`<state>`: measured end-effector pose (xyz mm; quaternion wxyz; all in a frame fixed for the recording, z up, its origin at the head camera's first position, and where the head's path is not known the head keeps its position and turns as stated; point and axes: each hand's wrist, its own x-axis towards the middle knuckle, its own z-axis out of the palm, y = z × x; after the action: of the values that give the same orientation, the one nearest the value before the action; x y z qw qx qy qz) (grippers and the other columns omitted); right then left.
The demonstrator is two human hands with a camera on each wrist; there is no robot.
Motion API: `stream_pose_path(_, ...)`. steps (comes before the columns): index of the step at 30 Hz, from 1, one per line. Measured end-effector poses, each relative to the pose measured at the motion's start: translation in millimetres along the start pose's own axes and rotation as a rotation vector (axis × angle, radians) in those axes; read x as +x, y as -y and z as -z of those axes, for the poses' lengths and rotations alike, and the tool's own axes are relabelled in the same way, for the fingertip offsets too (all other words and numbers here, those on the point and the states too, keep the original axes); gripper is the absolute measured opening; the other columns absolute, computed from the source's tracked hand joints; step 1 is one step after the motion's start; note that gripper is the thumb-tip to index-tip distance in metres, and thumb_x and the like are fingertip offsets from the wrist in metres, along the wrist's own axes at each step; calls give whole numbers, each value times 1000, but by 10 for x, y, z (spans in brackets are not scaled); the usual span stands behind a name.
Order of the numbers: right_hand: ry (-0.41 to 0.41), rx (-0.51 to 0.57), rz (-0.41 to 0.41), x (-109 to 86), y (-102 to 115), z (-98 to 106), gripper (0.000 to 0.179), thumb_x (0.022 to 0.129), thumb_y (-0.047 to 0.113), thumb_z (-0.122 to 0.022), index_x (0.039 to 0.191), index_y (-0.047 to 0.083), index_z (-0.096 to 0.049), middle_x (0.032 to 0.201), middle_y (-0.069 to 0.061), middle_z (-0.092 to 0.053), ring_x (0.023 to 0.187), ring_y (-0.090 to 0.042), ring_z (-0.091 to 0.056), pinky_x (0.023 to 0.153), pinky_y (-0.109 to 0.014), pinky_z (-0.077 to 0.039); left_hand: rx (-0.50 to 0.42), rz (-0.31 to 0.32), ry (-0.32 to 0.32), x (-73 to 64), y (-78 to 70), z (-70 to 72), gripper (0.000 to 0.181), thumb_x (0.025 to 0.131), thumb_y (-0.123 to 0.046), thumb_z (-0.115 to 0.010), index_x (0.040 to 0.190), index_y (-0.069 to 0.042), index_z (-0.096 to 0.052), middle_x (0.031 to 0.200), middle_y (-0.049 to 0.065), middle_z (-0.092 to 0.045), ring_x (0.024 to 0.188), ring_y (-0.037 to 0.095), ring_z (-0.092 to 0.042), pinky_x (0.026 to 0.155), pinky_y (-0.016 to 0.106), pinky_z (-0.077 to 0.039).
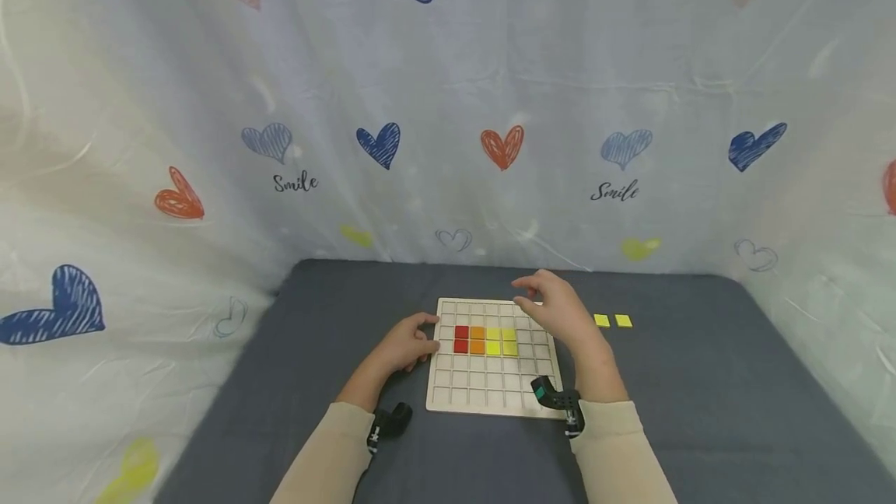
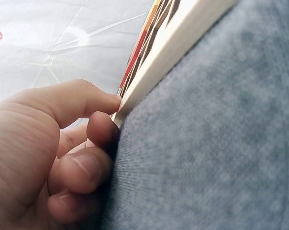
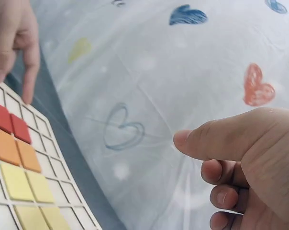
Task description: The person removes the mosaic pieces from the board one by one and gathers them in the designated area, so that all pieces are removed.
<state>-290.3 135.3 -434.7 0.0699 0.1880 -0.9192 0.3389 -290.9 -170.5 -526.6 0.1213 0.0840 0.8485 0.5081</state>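
Observation:
A pale wooden grid board (image 1: 490,399) lies on the dark cloth. Red tiles (image 1: 460,339), orange tiles (image 1: 477,340) and yellow tiles (image 1: 501,341) fill neighbouring cells in two rows. My left hand (image 1: 406,344) touches the board's left edge with the thumb and a finger spread along it; its other fingers bend loosely beside the edge in the left wrist view. Above the board's upper right corner is my right hand (image 1: 556,306), thumb and forefinger apart and nothing between them. In the right wrist view its thumb (image 3: 206,139) stretches out, with the other fingers bent below.
Two loose yellow tiles (image 1: 612,320) lie on the cloth (image 1: 665,379), to the right of the board. A white curtain (image 1: 448,201) printed with hearts hangs behind the table and along both sides. Each wrist carries a black camera (image 1: 553,395).

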Motion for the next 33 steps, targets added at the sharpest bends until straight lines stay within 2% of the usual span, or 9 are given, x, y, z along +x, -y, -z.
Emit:
stream_pose_path(4, 25, 5, 39, 34, 110, -108, 31, 98, 16, -71, 128, 7, -71, 93, 0, -54, 85, -21, -48, 76, -43, -44, 0, 5, 6, 5, -2, 14, 57, 94, -13, -72, 147, -7, -52, 59, 4, -57, 37, 12, -37, 39, 29, -35)
stream_pose_path(10, 93, -11, 81, 83, 266, -350, 27, 98, 18, -72, 123, 8, -74, 89, 2, -50, 76, -18, -44, 66, -36, -40, -9, 8, 7, -13, -6, 43, 57, 94, -12, -71, 148, -7, -51, 58, 5, -57, 37, 14, -38, 39, 30, -35)
stream_pose_path(14, 138, -25, 75, 112, 333, -498, 26, 98, 18, -72, 121, 7, -74, 89, 2, -50, 76, -18, -45, 66, -35, -40, -10, 16, 12, 17, -15, 52, 56, 95, -13, -72, 148, -9, -52, 59, 6, -58, 37, 14, -39, 39, 30, -36)
stream_pose_path(25, 194, -152, 125, 143, 237, -828, 29, 96, 18, -72, 122, 3, -74, 95, -3, -61, 80, -17, -51, 72, -36, -48, 0, 29, 12, 63, -1, 20, 56, 94, -13, -72, 146, -9, -53, 60, 6, -58, 38, 14, -40, 39, 30, -37)
stream_pose_path(28, 177, -192, 133, 132, 206, -891, 30, 95, 19, -72, 120, 3, -75, 95, -4, -62, 83, -18, -53, 74, -36, -49, 12, 20, 9, 64, -9, 17, 56, 94, -14, -73, 146, -9, -54, 60, 6, -58, 38, 14, -40, 39, 30, -36)
stream_pose_path(33, 143, -270, 162, 105, 153, -996, 19, 95, 17, -71, 107, 5, -79, 86, -3, -58, 80, -21, -50, 70, -38, -46, 30, 19, 0, 53, -8, 2, 56, 93, -14, -73, 146, -8, -54, 60, 5, -58, 37, 13, -40, 39, 30, -36)
